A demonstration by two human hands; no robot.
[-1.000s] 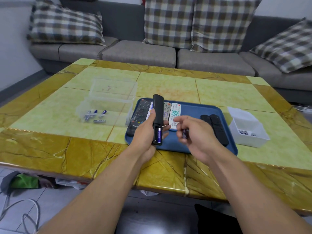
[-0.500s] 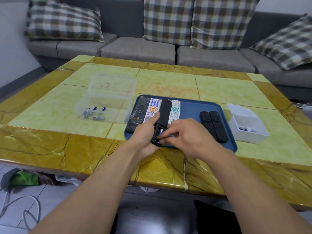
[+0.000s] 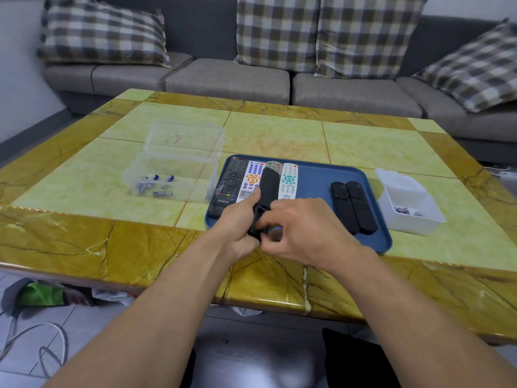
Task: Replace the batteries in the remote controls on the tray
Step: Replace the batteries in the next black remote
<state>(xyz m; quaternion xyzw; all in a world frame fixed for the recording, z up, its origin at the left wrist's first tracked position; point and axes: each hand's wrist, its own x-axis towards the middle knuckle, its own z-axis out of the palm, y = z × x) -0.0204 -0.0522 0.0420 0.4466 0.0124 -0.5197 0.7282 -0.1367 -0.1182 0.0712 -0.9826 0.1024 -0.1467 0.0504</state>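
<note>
Two bare hands met over the near edge of a blue tray (image 3: pixel 372 249) on a marble-patterned table (image 3: pixel 84 242). The left hand (image 3: pixel 237 228) was wrapped around the lower end of a slim black remote (image 3: pixel 267 189), which was lifted and tilted away toward twelve o'clock. The right hand (image 3: pixel 302 231) had its fingertips (image 3: pixel 261 226) curled in at the remote's open battery bay; whether they pinched a battery could not be told. Four other remotes lay on the tray at eleven o'clock, two black ones (image 3: pixel 354 205) at two o'clock. A clear box (image 3: pixel 179 163) of batteries sat at ten o'clock, a white box (image 3: pixel 411 211) at three o'clock. The step appeared to be seating a battery; next would likely come pressing it flat and refitting the cover
</note>
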